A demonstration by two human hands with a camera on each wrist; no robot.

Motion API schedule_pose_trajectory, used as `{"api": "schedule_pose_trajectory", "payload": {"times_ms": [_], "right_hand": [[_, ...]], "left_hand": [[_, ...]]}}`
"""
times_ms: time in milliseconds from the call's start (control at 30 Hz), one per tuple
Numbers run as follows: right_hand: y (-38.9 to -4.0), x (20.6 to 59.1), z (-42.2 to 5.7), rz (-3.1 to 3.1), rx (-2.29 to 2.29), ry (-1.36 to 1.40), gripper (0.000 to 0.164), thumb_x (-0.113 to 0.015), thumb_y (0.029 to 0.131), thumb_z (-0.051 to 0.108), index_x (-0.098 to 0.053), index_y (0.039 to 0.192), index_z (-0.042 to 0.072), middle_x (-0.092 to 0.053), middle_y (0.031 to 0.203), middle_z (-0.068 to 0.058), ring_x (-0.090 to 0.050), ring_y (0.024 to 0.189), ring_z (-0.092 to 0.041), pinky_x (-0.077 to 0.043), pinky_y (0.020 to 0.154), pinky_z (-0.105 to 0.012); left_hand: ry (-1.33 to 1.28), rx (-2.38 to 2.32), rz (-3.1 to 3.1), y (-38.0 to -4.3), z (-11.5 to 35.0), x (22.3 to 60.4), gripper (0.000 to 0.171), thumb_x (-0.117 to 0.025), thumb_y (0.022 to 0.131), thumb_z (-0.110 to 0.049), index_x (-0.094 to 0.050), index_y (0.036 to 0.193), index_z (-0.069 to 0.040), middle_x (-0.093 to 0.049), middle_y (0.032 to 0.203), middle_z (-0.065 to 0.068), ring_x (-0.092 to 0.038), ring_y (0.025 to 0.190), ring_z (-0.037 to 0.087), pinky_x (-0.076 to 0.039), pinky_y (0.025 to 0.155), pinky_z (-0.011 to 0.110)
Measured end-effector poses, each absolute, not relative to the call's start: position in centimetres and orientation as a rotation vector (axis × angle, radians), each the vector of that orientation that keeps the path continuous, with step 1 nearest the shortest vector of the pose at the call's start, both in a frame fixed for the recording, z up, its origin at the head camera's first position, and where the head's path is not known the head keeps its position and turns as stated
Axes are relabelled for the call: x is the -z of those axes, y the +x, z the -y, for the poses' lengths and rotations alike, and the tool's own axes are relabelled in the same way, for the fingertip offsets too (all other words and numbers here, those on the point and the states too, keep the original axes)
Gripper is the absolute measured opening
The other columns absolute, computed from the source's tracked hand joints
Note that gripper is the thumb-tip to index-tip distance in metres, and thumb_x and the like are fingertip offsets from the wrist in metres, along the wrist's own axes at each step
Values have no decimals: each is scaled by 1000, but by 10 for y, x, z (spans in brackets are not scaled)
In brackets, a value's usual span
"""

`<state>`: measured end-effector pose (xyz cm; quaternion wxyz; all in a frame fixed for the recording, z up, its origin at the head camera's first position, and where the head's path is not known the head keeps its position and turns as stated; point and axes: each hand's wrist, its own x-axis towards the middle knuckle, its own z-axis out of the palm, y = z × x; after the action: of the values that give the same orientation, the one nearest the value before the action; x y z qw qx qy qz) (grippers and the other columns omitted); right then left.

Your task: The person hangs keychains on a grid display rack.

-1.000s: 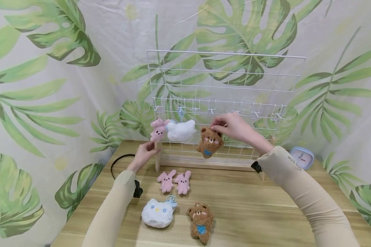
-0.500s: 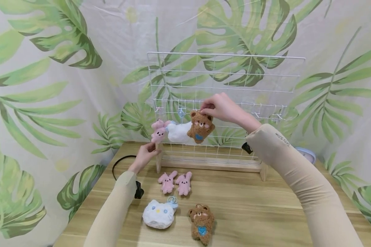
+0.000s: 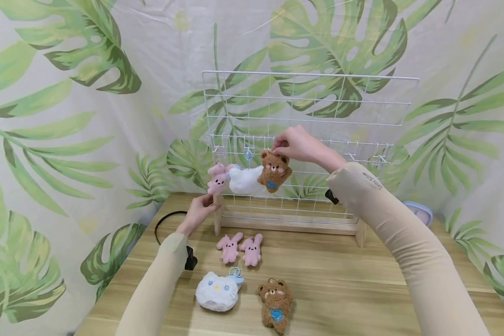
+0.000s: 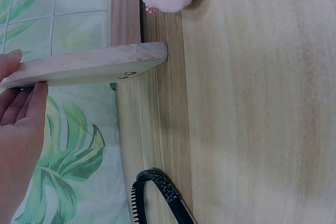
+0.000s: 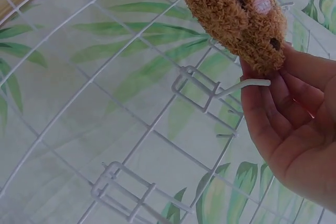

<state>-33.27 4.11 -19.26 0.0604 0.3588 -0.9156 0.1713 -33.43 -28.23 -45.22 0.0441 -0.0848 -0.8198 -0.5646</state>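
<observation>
My right hand (image 3: 297, 142) pinches a brown plush bear charm (image 3: 274, 171) by the top of its head, in front of the white wire grid rack (image 3: 311, 74). In the right wrist view, a hook (image 5: 244, 85) on the grid points at my fingers, just under the bear's head. My left hand (image 3: 199, 213) grips the rack's wooden side post (image 4: 89, 64), thumb on one side and fingers on the other. From the rack hang a pink plush rabbit (image 3: 217, 181) and a white plush charm (image 3: 244, 181), which the bear partly overlaps.
On the wooden table (image 3: 340, 284) lie two pink rabbits (image 3: 229, 249), a white cat plush (image 3: 218, 293) and another brown bear (image 3: 275, 305). A black headband (image 4: 165, 187) lies left of the rack. A blue clock (image 3: 419, 213) stands behind my right sleeve. More hooks (image 3: 380, 160) line the grid's right.
My right hand has moved left and up with the bear, now beside the white charm, and has barely moved in the last half second. My left hand stays on the post.
</observation>
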Motion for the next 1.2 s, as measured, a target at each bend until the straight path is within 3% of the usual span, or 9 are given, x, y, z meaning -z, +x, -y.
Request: {"api": "schedule_pose_trajectory", "payload": {"times_ms": [133, 567, 833, 1200], "right_hand": [[-337, 194, -38, 2802, -492, 1075, 14, -67, 95, 14, -75, 90, 3, -77, 92, -13, -70, 82, -22, -58, 77, -32], [-345, 201, -32, 2859, -354, 1105, 13, -68, 93, 14, -75, 85, 6, -75, 85, -9, -64, 72, -16, -54, 70, -30], [-341, 205, -30, 2834, -339, 1038, 13, -63, 88, 9, -75, 84, 7, -75, 87, -8, -65, 79, -20, -55, 78, -35], [-339, 207, -28, 2770, -362, 915, 17, -66, 93, 21, -76, 86, 9, -76, 88, -8, -67, 78, -21, -55, 73, -37]], "left_hand": [[-253, 1729, 2505, -335, 282, 453, 49, -62, 98, -11, -49, 142, 5, -56, 139, 29, -54, 130, 41, -47, 107, 50], [-254, 1735, 2513, -333, 281, 452, 50, -59, 98, -8, -46, 144, 6, -52, 142, 32, -52, 132, 41, -45, 108, 51], [-265, 1758, 2517, -334, 282, 451, 51, -57, 99, -6, -42, 145, 9, -47, 144, 34, -47, 135, 45, -43, 109, 56], [-253, 1758, 2499, -333, 282, 451, 51, -62, 98, -12, -47, 144, 4, -51, 143, 30, -51, 134, 41, -43, 110, 54]]}}
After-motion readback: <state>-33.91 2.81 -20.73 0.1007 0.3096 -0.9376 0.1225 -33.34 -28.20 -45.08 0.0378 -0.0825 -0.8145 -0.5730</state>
